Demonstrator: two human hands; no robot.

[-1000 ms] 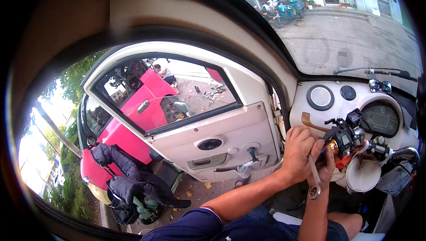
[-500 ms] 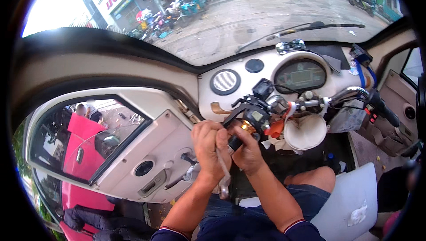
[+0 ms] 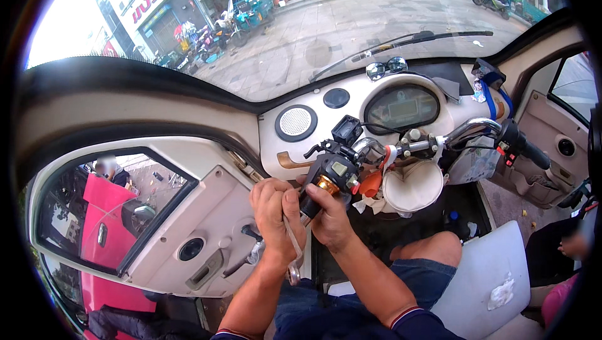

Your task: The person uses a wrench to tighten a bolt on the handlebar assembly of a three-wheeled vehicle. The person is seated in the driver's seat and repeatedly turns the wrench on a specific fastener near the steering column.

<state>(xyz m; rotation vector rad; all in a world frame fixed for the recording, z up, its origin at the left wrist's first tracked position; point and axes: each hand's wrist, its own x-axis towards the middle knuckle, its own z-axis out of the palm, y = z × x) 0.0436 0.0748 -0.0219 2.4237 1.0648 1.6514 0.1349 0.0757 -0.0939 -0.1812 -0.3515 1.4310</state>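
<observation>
Near the middle of the frame, our left hand (image 3: pixel 274 214) curls around a metal wrench (image 3: pixel 293 238), its ring end (image 3: pixel 294 275) hanging below the fist, while our right hand (image 3: pixel 332 221) wraps the black handlebar grip (image 3: pixel 308 206), thumb beside a shiny gold collar (image 3: pixel 327 184). We judge the wrench stiff, fairly heavy and slick, best held mid-shank; the grip looks cylindrical and rubbery, firm on the chrome handlebar (image 3: pixel 473 124).

From afar I make out a round, black-rimmed, white-meshed speaker (image 3: pixel 295 122) at twelve o'clock, a smooth white seat (image 3: pixel 473 277) at four and a pink-painted car (image 3: pixel 119 218) at eight.
</observation>
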